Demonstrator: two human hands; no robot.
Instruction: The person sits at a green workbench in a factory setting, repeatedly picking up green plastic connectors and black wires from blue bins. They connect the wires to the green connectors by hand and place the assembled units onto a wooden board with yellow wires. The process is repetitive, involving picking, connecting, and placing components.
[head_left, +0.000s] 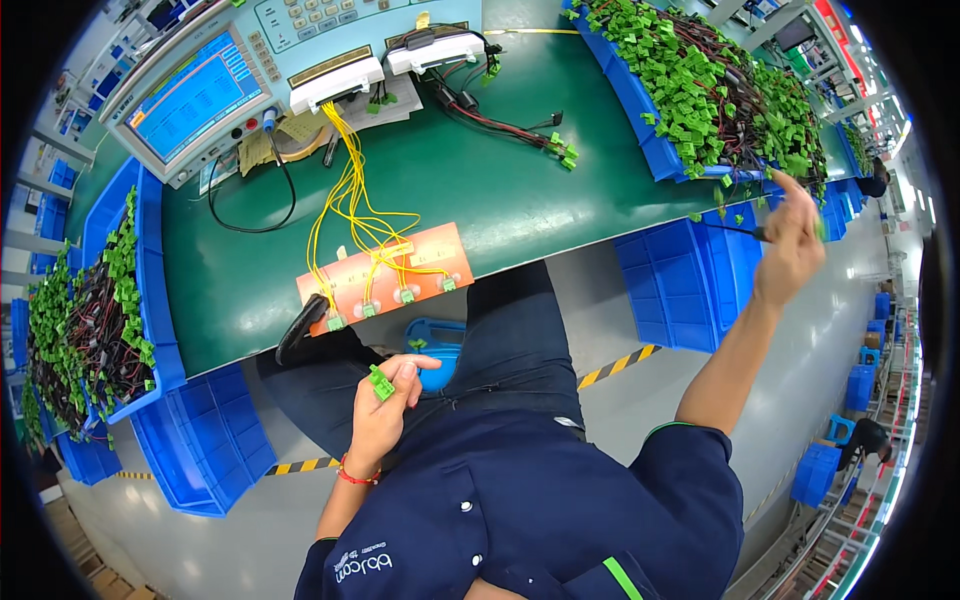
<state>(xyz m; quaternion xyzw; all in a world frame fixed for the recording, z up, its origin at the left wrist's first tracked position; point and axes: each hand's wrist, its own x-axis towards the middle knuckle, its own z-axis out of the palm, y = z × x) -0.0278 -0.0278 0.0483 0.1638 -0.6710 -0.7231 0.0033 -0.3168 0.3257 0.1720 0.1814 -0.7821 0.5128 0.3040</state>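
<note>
My left hand (383, 408) is in front of my body, its fingers closed around green terminal connectors (381, 383). Out at the right, my right hand (790, 250) is beside the front edge of a blue bin (655, 150) heaped with green-ended cables (710, 90). Its fingers are bent around a dark cable (738, 230), and a bit of green shows past them; blur hides the exact grip. On the table edge lies an orange-pink board (345, 285) with green sockets (407, 296) along its near side. Yellow wires (350, 190) run from it to a tester (190, 100).
A second blue bin (150, 290) full of green-ended cables stands at the left. Empty-looking blue crates (200, 440) sit below the green table (540, 110). Another cable bundle (500, 125) lies near the tester. A black handle-like piece (300, 328) overhangs the table edge.
</note>
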